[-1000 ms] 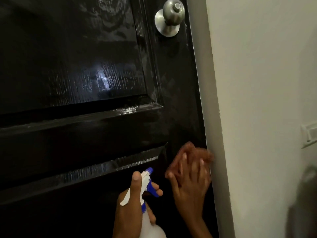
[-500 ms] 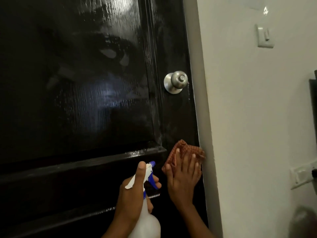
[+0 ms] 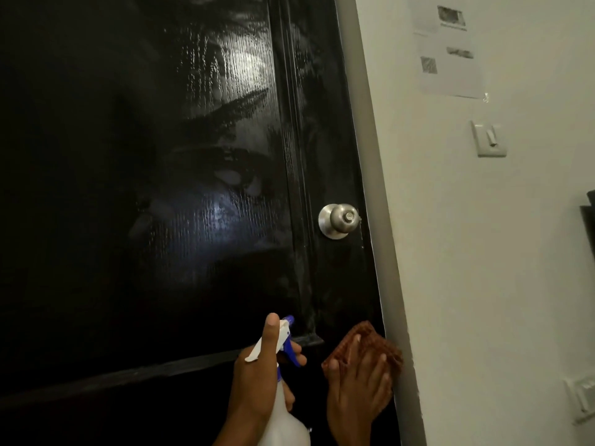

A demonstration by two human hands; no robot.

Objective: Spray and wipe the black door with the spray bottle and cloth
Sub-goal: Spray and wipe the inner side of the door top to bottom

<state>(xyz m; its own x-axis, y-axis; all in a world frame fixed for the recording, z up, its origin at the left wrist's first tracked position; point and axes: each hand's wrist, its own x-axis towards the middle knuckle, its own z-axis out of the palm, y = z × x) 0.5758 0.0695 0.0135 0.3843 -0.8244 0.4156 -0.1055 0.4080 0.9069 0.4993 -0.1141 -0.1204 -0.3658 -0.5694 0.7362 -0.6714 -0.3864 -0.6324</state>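
Observation:
The glossy black door [image 3: 135, 194] fills the left of the view, with wet streaks and smears on its upper panel. My left hand [image 3: 257, 378] grips the white spray bottle [image 3: 283, 423] by its neck, the blue-and-white nozzle pointing at the door. My right hand [image 3: 357, 391] presses a reddish-brown cloth [image 3: 363, 341] flat against the door's right stile, beside the frame and well below the silver knob [image 3: 338, 220].
A grey door frame [image 3: 380, 220] runs down the right of the door. On the pale wall hang a printed paper sheet [image 3: 447, 49], a light switch [image 3: 489, 138] and a white outlet plate [image 3: 582, 397]. A dark object sits at the far right edge.
My view has tilted upward, so the knob sits lower in frame and the paper came into sight. My right hand with the cloth slid up the door's right stile.

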